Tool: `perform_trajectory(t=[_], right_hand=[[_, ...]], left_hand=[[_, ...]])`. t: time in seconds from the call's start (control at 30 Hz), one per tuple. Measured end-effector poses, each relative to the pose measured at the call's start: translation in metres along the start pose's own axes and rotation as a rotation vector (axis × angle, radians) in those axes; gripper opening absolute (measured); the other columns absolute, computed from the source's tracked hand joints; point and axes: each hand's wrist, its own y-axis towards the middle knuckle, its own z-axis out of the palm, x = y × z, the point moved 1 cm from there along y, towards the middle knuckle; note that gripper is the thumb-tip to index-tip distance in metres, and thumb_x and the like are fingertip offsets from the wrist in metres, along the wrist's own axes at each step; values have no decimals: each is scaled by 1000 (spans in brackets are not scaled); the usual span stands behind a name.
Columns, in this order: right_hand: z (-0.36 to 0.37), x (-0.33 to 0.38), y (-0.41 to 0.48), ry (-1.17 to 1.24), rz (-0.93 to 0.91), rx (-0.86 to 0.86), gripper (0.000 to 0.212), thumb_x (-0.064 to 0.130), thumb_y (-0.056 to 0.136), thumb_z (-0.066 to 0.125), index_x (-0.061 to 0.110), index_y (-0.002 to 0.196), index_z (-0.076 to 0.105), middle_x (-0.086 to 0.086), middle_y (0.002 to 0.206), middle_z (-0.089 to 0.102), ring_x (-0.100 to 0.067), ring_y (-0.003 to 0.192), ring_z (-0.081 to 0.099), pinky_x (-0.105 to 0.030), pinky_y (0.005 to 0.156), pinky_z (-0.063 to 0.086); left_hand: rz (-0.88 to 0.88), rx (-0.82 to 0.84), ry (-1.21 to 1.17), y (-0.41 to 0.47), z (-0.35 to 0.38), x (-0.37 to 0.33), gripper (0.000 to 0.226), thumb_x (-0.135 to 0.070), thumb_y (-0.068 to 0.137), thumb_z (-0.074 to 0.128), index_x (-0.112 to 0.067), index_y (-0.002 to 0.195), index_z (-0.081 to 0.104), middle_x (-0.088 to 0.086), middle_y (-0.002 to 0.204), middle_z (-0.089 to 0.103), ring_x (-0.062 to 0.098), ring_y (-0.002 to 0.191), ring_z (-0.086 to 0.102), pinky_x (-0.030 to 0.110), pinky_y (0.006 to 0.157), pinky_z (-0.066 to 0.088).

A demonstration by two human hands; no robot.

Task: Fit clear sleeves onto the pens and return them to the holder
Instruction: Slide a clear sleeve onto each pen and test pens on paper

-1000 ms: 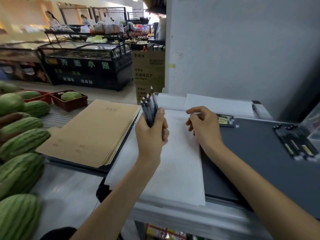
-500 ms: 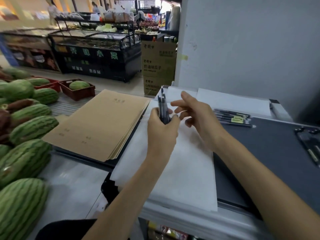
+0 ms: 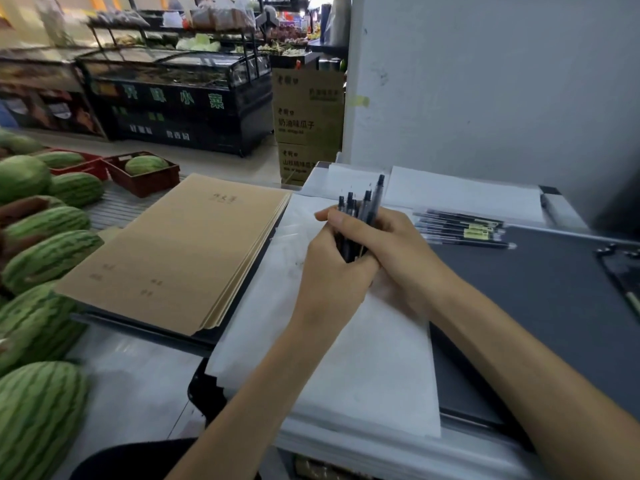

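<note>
A bundle of several dark pens (image 3: 360, 206) stands upright, tips up, above the white paper sheet (image 3: 346, 358). My left hand (image 3: 332, 271) is closed around the lower part of the bundle. My right hand (image 3: 391, 251) wraps over the bundle from the right, fingers touching the left hand. More sleeved pens (image 3: 464, 230) with yellow labels lie in a row on the desk behind my right hand. At the right edge, a dark holder (image 3: 623, 268) with pens is partly cut off.
A stack of brown paper notebooks (image 3: 180, 251) lies left of the white sheet. A dark grey mat (image 3: 540, 306) covers the right of the desk. Watermelons (image 3: 45, 258) line the left side. A grey wall (image 3: 485, 91) rises behind the desk.
My right hand came left from the desk and closed over the pen bundle in my left hand. The camera view shifted left, pushing the holder to the frame's edge.
</note>
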Motion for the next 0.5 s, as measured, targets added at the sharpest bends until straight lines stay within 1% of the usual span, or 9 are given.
perform_trajectory(t=[0.07, 0.1, 0.13, 0.17, 0.2, 0.27, 0.3, 0.4, 0.5], right_hand=[[0, 0, 1, 33, 45, 39, 32, 48, 92, 75, 22, 110, 80, -22, 110, 74, -50, 104, 68, -48, 72, 59], [0, 1, 2, 39, 55, 64, 43, 54, 88, 76, 18, 112, 79, -23, 107, 74, -53, 99, 68, -48, 72, 58], [-2, 2, 4, 38, 52, 94, 57, 62, 85, 75, 13, 113, 76, -22, 101, 74, -51, 90, 69, -50, 73, 58], [-6, 3, 6, 36, 39, 117, 68, 70, 84, 70, 10, 114, 75, -18, 96, 72, -41, 83, 67, -47, 75, 55], [-10, 4, 9, 36, 32, 118, 71, 76, 87, 60, 12, 114, 77, -14, 95, 72, -31, 83, 62, -43, 79, 50], [-21, 4, 15, 29, 45, 20, 65, 73, 97, 44, 22, 109, 82, -5, 100, 74, -22, 90, 59, -38, 81, 46], [-26, 3, 17, -25, 40, -63, 57, 67, 101, 44, 25, 104, 83, 1, 98, 75, -19, 89, 61, -34, 78, 47], [-34, -9, 21, -398, -57, -281, 24, 42, 102, 61, 29, 95, 80, 13, 86, 74, -3, 79, 66, -25, 73, 50], [-31, -20, 22, -656, -125, -294, 11, 31, 99, 66, 28, 98, 76, 13, 87, 71, -6, 77, 63, -26, 69, 48]], left_hand=[[-43, 42, -114, -3, 0, -3, 17, -7, 80, 55, -18, 91, 59, -12, 52, 49, 7, 43, 44, 19, 40, 32], [-68, 56, -176, -4, -1, -4, 13, -2, 86, 56, -15, 90, 56, -6, 51, 44, 8, 41, 40, 18, 38, 29], [-94, 61, -233, -4, -3, -6, 13, 0, 93, 58, -12, 90, 54, 0, 54, 42, 8, 40, 37, 18, 38, 27], [-116, 51, -286, -3, -5, -7, 13, -3, 98, 60, -11, 91, 53, 5, 58, 42, 9, 41, 35, 18, 38, 26], [-130, 24, -332, -3, -7, -7, 12, -9, 101, 63, -12, 94, 53, 7, 63, 43, 9, 42, 33, 19, 38, 25], [-125, -67, -376, 0, -13, -7, 15, -20, 102, 66, -14, 96, 54, 0, 64, 44, 8, 43, 32, 20, 37, 25], [-117, -122, -386, 1, -15, -6, 18, -24, 101, 67, -16, 95, 53, -3, 64, 43, 7, 43, 31, 20, 36, 25], [-137, -240, -485, 3, -20, -4, 26, -38, 103, 62, -16, 94, 52, -4, 63, 43, 8, 42, 30, 19, 37, 21], [-174, -316, -522, 5, -22, -1, 27, -38, 106, 56, -15, 94, 53, -4, 61, 47, 8, 40, 31, 18, 37, 22]])
